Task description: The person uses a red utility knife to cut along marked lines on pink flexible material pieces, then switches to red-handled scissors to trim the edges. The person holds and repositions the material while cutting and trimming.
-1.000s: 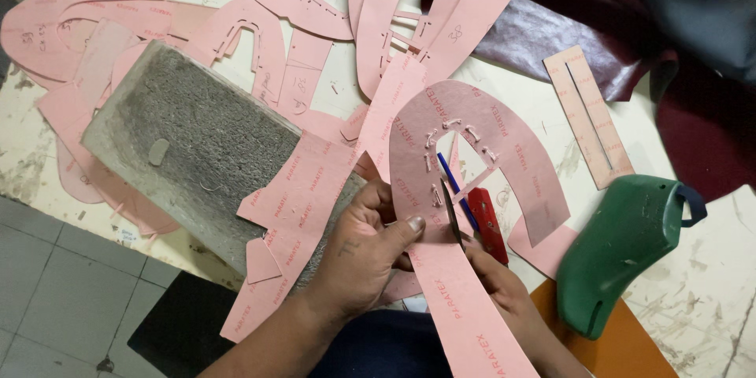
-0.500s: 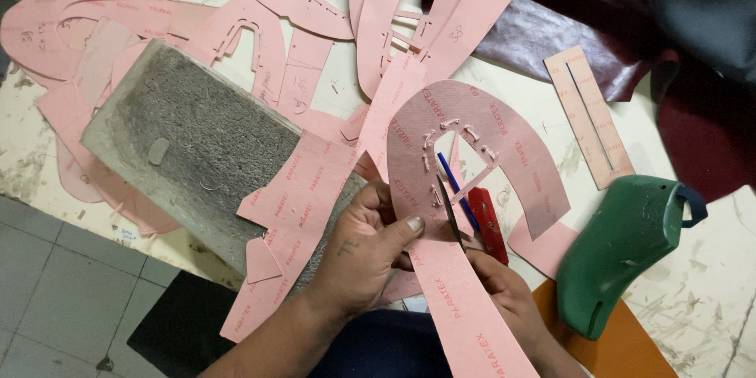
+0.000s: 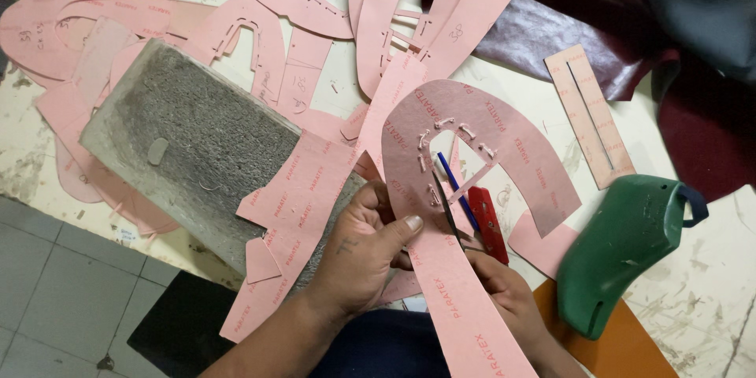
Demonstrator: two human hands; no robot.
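Observation:
My left hand (image 3: 364,246) pinches the left edge of a pink horseshoe-shaped pattern piece (image 3: 504,135), thumb on top. The piece has small slots cut around its inner curve, and a long tail runs down over my lap. My right hand (image 3: 504,293), mostly hidden under that tail, grips a red-handled cutter (image 3: 487,223) whose thin dark blade lies inside the horseshoe's opening. A blue pen (image 3: 457,189) lies alongside the blade; whether the right hand also holds it is unclear.
A grey stone block (image 3: 189,142) lies left of my hands, partly covered by pink pieces. Several pink pattern pieces (image 3: 260,0) litter the white worktable. A green shoe last (image 3: 622,248) rests at the right on an orange sheet (image 3: 630,346). Dark maroon leather (image 3: 598,16) is piled at the back right.

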